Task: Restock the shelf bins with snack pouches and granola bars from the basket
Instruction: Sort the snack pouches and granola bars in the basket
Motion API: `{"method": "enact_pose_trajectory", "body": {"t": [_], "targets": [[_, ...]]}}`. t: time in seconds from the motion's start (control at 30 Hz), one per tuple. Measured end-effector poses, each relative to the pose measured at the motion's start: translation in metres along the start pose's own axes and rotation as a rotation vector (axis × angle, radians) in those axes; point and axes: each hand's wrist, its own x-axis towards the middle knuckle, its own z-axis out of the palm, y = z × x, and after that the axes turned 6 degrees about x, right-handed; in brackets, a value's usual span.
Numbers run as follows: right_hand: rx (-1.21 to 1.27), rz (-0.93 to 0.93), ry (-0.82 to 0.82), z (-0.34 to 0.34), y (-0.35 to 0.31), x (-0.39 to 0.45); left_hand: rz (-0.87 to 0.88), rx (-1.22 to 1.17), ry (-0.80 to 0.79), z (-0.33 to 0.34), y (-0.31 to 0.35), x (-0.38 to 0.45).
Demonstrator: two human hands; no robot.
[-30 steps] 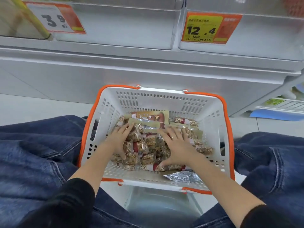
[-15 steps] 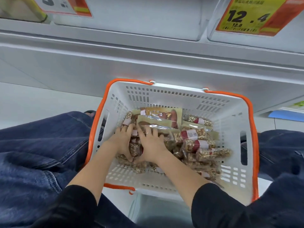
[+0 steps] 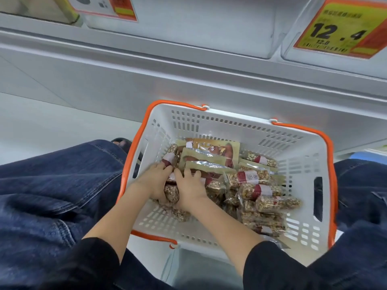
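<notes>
Basket (image 3: 236, 130): white plastic with orange rim, standing on the floor between the person's denim-clad knees, directly below the shelf.
Contents: granola bars (image 3: 259, 190) in clear wrappers with red bands, heaped mostly along the right side; flat snack pouches (image 3: 209, 152) stacked toward the far wall. Near-left floor of the basket shows bare.
Left hand (image 3: 154, 182): down in the left half of the basket, fingers curled around a cluster of bars; grip judged clenched on granola bars.
Right hand (image 3: 189, 188): pressed in just beside the left, fingers spread over the same cluster and touching the nearest pouch edge; whether its grip is closed on anything I cannot tell.
Shelf bins (image 3: 201, 28): clear-fronted, above and beyond the basket, each with a price tag (image 3: 337, 28); their contents are not readable from here.
Step in hand: gathering a two-handed load of bars from the basket; nothing lifted clear yet.
Next move, judged: close both hands under the bundle, raise it over the basket rim and carry it up to the matching bin.
Risk: slick wrappers may let loose bars slip from an overfull handful.
</notes>
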Motion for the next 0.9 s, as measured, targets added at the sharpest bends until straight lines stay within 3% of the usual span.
{"method": "enact_pose_trajectory", "body": {"t": [0.23, 0.5, 0.57, 0.73, 0.83, 0.9], "targets": [[0.126, -0.084, -0.027, -0.009, 0.022, -0.036, 0.047, 0.098, -0.007, -0.016, 0.029, -0.023], [0.256, -0.085, 0.293, -0.094, 0.120, -0.121, 0.284, 0.170, 0.367, -0.107, 0.140, -0.029], [0.273, -0.032, 0.325, -0.103, 0.155, -0.142, 0.345, 0.158, 0.372, -0.118, 0.178, -0.024], [0.123, 0.242, 0.032, -0.066, 0.210, -0.170, 0.427, -0.010, 0.095, -0.079, 0.216, -0.009], [0.059, 0.258, -0.045, -0.055, 0.211, -0.171, 0.467, -0.074, 0.101, -0.057, 0.203, -0.014], [0.098, 0.267, -0.101, -0.064, 0.206, -0.174, 0.408, -0.263, 0.128, -0.054, 0.187, -0.026]]}}
